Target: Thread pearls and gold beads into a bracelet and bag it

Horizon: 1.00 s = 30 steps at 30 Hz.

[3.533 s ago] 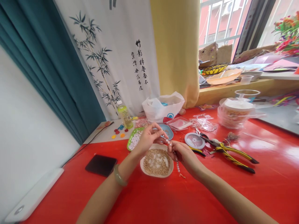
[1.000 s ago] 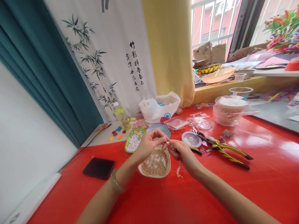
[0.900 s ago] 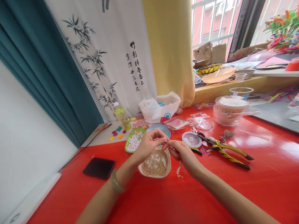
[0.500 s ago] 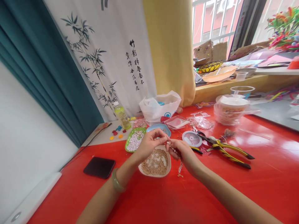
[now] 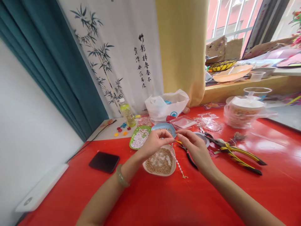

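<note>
Over the bowl of gold beads, my left hand (image 5: 158, 140) pinches the upper end of a strand of pearl-like beads (image 5: 178, 162). The strand hangs down past the bowl's right side, its gold-coloured tail reaching the red table. Just right of those fingertips is my right hand (image 5: 193, 145), with thumb and fingers stretched out and slightly apart; I see nothing between them. The white bowl (image 5: 173, 171) stands below both hands. Small pliers (image 5: 191, 160) lie partly under my right hand.
Beyond the hands are a green tray (image 5: 132, 142) of white beads and a blue tray (image 5: 172, 129). A phone (image 5: 104, 162) lies left. On the right are large yellow-black pliers (image 5: 244, 157), a white spool (image 5: 205, 138) and a wrapped tub (image 5: 243, 113). A bottle (image 5: 128, 113) stands behind.
My hands have drawn slightly apart. My right hand has let go of the bead strand, which now hangs straighter from my left fingertips. The view has shifted a little.
</note>
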Motion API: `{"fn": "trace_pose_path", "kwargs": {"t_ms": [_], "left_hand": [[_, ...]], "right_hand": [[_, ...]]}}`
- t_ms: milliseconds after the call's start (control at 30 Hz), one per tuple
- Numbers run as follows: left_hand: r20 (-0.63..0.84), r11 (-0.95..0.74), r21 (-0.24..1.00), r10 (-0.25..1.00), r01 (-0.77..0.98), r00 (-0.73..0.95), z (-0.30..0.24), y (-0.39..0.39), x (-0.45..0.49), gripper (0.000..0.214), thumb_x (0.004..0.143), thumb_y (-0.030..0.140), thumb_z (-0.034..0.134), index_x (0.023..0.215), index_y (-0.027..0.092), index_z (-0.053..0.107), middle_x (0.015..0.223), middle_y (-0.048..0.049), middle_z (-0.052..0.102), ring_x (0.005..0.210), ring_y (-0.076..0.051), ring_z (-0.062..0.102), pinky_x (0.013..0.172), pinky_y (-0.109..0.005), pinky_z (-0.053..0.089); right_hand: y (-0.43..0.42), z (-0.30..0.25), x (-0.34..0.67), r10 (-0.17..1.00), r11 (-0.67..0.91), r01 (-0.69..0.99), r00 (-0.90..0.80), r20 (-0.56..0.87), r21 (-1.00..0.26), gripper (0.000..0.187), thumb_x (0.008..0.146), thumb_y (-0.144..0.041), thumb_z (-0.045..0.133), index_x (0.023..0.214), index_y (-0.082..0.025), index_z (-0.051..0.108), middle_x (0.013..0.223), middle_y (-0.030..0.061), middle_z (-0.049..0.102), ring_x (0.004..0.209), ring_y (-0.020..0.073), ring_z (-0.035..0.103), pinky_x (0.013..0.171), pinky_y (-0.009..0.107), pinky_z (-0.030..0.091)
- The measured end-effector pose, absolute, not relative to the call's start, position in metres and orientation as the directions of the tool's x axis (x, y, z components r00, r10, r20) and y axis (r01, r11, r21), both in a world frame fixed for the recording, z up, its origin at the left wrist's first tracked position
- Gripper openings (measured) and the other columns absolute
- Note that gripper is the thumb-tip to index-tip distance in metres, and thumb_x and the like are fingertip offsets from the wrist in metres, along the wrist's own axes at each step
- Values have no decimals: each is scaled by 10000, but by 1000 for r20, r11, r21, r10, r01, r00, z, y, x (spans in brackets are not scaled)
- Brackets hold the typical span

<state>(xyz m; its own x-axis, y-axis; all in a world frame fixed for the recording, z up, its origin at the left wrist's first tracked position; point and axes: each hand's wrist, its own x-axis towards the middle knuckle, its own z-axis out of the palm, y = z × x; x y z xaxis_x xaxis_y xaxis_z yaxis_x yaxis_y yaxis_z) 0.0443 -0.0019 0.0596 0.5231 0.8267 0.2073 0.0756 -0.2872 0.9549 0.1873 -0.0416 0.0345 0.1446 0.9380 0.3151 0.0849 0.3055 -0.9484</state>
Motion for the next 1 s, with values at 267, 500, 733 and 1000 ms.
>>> {"fn": "trace_pose_path", "kwargs": {"t_ms": [267,500,733,1000], "left_hand": [[121,-236,964,804,125,583,50,3,44,245,616,350,671,667,115,625,615,-8,556,591,-105,493,595,-242,379],[92,-202,971,812,129,576,55,5,41,193,616,301,672,670,122,628,657,-15,581,604,-99,507,591,-234,385],[63,-325,902,751,284,658,39,23,20,121,672,200,602,766,126,623,752,-47,626,695,-128,566,666,-256,432],[24,-426,720,805,549,593,-3,23,7,124,636,203,611,747,157,642,736,-33,643,688,-160,568,645,-264,421]], "right_hand": [[-42,32,186,873,464,235,43,486,-854,126,729,-333,578,704,-216,616,720,29,566,716,175,521,652,293,404],[-41,32,185,927,362,129,55,371,-923,168,688,-361,619,725,-199,640,734,23,599,708,160,534,633,278,417],[-42,33,188,958,258,-13,137,254,-966,225,697,-370,614,788,-167,637,624,14,615,456,90,481,432,230,385],[-37,28,184,965,245,-52,112,238,-968,215,644,-329,662,799,-180,674,742,41,687,654,158,619,618,304,504]]}}
